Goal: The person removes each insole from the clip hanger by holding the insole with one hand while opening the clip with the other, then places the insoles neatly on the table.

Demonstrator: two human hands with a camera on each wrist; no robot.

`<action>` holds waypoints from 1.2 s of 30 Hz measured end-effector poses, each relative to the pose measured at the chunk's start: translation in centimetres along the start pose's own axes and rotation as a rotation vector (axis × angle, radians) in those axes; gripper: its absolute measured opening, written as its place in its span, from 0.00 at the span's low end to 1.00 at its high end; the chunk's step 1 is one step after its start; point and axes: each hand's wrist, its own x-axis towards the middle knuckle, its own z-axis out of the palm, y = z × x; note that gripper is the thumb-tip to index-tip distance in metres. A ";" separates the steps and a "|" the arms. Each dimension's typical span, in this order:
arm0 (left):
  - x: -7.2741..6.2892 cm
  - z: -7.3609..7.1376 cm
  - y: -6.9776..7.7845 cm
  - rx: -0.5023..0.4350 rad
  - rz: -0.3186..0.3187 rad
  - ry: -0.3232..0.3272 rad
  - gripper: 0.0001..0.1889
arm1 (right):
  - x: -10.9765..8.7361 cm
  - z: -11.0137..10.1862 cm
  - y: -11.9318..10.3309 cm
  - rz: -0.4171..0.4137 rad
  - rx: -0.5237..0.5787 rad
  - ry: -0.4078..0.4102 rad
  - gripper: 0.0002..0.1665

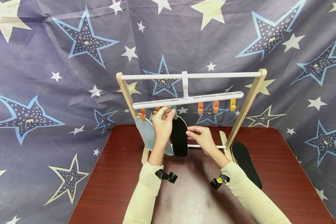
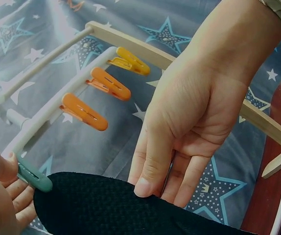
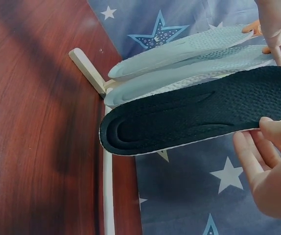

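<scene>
A black insole (image 1: 179,140) hangs by its upper end from a teal clip (image 2: 35,176) under the white hanger bar. My left hand (image 1: 163,124) is up at this clip, thumb and fingers pinching it. Lower down, my right hand (image 1: 203,137) pinches the insole's right edge between thumb and fingers. Two light grey insoles (image 3: 179,51) hang from orange clips (image 1: 142,114) to the left, partly behind my left hand in the head view.
The white hanger (image 1: 212,98) hooks over the rail of a wooden-legged rack (image 1: 245,107). Two orange clips (image 1: 216,106) and a yellow clip (image 1: 233,105) hang on its right half. Another black insole (image 1: 245,163) lies on the reddish table (image 1: 285,174). A star-patterned cloth (image 1: 86,93) hangs behind.
</scene>
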 end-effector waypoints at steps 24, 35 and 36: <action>0.1 0.2 0.1 0.014 0.008 0.018 0.09 | -0.2 -0.1 0.1 -0.010 -0.002 -0.005 0.14; 0.1 0.4 0.1 0.024 -0.004 0.036 0.09 | -0.4 -0.2 0.0 0.007 -0.012 0.006 0.14; 0.1 0.4 0.1 0.027 -0.005 0.037 0.09 | -0.4 -0.2 0.0 0.007 -0.015 0.006 0.14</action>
